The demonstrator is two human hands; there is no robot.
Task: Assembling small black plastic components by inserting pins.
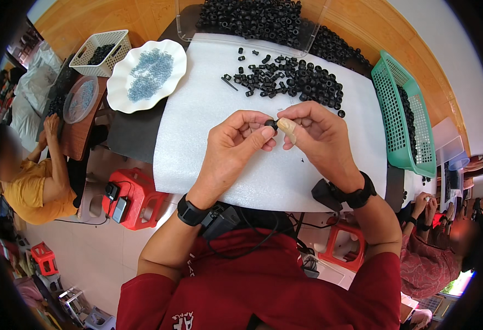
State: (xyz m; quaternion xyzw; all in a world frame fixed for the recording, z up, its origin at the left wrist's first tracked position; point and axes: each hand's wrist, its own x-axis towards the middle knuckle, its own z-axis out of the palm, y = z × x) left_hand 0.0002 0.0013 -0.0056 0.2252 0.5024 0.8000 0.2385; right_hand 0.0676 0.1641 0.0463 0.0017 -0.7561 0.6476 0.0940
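Note:
My left hand [236, 146] and my right hand [319, 137] meet above a white foam sheet [197, 159], pinching one small black ring-shaped part [271, 124] between their fingertips. My right thumb wears a pale finger cot. A loose pile of black ring parts [293, 80] lies on the sheet just beyond my hands, with a thin black pin [230, 83] at its left edge. Both wrists carry black bands.
A clear tray [252, 19] heaped with black parts stands at the back. A green basket [404, 110] sits on the right, a white scalloped plate [148, 74] of small bluish pieces and a white basket [101, 52] on the left. Other people sit at left and right; red stools below.

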